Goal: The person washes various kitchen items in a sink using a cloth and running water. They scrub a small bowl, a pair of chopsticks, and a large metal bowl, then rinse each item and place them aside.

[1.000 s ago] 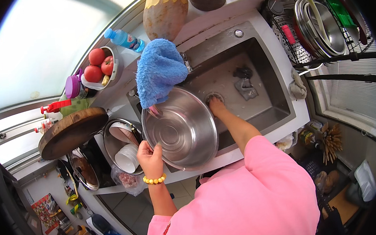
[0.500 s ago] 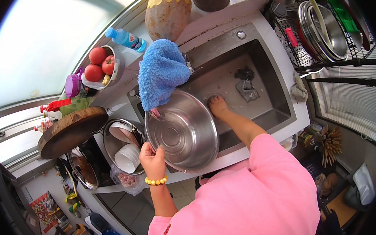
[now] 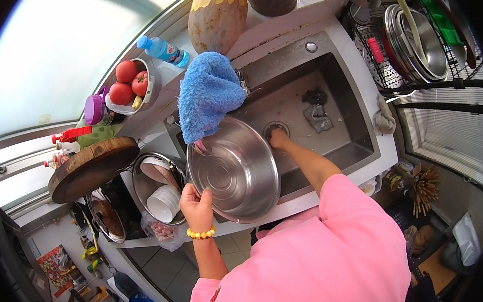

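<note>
Steel bowl (image 3: 234, 171) is held tilted over the near-left edge of the sink (image 3: 359, 136), its rim pinched at the near-left by the closed fingers of the left hand (image 3: 195, 200). Just right of it, the right hand (image 3: 278, 139) is pressed on the drain (image 3: 275, 128), fingers curled, nothing visibly held. A blue cloth (image 3: 208, 94) hangs touching the bowl's far rim.

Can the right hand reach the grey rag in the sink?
Probably yes. The right hand is down at the drain, and the grey rag lies close by on the sink floor with nothing between them.
</note>
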`<state>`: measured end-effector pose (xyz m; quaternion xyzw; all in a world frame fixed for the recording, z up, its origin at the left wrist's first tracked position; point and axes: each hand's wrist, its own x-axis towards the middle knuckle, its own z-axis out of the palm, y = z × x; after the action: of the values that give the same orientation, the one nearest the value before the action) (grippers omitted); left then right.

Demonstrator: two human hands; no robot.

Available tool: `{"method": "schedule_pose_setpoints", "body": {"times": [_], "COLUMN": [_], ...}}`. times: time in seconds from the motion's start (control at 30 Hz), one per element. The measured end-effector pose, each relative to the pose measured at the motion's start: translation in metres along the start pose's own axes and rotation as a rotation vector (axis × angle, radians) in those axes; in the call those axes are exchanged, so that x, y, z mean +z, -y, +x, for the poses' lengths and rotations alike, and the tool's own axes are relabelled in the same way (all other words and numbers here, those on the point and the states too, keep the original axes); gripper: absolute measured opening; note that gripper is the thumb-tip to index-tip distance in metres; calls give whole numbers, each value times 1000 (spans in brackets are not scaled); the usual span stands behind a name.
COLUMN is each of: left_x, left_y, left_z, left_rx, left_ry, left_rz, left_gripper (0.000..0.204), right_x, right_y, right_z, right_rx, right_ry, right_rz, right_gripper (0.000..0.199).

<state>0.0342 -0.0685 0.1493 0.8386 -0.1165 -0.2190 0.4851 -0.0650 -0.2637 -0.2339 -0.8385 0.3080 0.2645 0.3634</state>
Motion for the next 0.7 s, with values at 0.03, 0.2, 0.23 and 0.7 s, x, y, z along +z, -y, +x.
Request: {"method": "schedule_pose_setpoints", "body": {"times": [0.03,0.2,0.23,0.7], "left_x": [-1,-1,-2,2], "left_y": [1,6,8,-3], "left_z": [0,-2,-2,-3], "left_rx": [-5,-19,-21,0], "left_ry": [-5,-15,-17,-17], "left_rz": [0,-14,-17,36], "left_gripper": [29,29,29,28], "right_x": [-6,4,6,-12], "right_y": [3,8,6,-3], "right_z": [-5,-19,-22,-33], "right_rx": [34,0,-47,-209], "right_ry": [-59,-129,-117,-104], "right_rz": [70,-72,-103,-324], "right_gripper": [33,42,43,32]}}
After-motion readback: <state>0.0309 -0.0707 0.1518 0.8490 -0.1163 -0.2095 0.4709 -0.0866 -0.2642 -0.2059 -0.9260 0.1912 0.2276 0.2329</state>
